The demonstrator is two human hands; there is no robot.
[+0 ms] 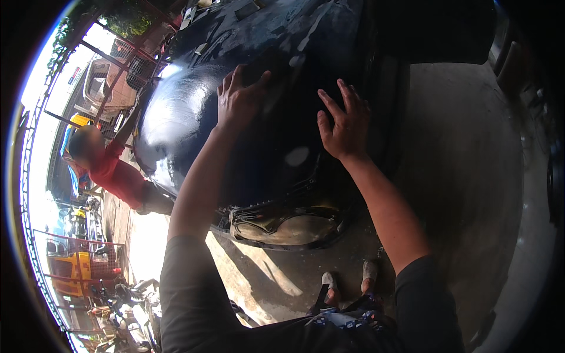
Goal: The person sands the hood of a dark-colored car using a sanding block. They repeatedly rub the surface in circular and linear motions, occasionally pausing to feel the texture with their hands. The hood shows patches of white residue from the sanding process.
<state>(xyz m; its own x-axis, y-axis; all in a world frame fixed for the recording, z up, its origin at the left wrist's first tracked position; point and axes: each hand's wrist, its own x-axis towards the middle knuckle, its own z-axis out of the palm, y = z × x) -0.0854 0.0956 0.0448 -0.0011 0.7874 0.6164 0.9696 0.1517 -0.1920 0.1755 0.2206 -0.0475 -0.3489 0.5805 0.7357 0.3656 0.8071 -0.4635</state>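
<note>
A dark, glossy car panel (288, 129) fills the middle, with pale streaks and a bright sheen on its left. My left hand (238, 97) is over the panel with bent fingers apart; I cannot tell whether the dark patch beneath its fingertips is an object or shadow. To its right, my right hand (344, 120) is open, fingers spread, over the darker part of the panel; whether it touches is unclear. An oval lamp unit (303, 228) sits at the car's corner nearest me.
A person in red (112, 173) bends at the car's left side. Small items (247, 9) lie atop the car. Beyond stand metal railings, a yellow vehicle (73, 267) and assorted clutter. My sandalled feet (329, 282) are on the concrete floor (459, 176).
</note>
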